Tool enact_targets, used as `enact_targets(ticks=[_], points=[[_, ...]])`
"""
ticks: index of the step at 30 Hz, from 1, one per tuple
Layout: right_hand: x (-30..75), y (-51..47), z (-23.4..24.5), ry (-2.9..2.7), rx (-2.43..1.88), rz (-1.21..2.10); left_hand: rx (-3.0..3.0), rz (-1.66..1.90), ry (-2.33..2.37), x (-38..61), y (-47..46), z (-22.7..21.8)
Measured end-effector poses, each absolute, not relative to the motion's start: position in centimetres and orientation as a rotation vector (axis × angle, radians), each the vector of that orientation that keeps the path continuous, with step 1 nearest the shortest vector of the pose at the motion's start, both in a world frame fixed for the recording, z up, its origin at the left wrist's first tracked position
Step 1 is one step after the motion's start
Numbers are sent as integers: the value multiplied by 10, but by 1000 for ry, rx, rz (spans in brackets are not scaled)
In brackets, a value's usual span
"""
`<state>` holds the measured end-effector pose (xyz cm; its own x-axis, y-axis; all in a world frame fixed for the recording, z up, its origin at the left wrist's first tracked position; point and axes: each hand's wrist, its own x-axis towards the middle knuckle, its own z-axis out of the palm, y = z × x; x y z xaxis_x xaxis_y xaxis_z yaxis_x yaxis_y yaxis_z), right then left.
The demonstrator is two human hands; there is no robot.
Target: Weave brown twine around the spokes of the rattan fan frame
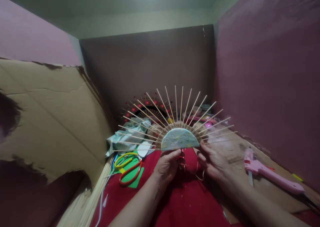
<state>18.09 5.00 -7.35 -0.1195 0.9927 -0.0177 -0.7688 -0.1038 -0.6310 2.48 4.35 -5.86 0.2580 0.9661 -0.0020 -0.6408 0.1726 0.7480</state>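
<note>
From where I stand, the half-round woven piece (158, 142) is held up in front of the person, over the red cloth (190, 203). Its long axis runs left to right along the straight lower edge, nearly level, with the right end a touch higher. The curved side points up and away from the person, and thin sticks (175, 101) fan out from it, the middle ones almost upright, the outermost nearly flat. A pale patterned half-disc (180, 138) faces the person, inside the woven band. The left hand (165, 165) grips the lower edge near its middle, thumb uppermost; the right hand (212, 161) pinches the right-hand corner. Red-and-yellow-handled scissors (131, 173) lie to the left, partly over a green sheet (135, 183); a pink glue gun (272, 175) rests well off to the right.
</note>
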Motion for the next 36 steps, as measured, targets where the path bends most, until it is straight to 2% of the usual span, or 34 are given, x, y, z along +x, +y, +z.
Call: enact_targets(ticks=[11,17,24,36], points=[[168,45,-84,-606,-536,1639,736,1112,576,38,34,-64],[160,36,-80,-643,-523,1707,962,899,465,44,26,-54],[159,35,-77,-646,-563,1681,811,1079,609,45,30,-58],[158,35,-77,-637,-561,1686,693,1077,614,47,33,-60]])
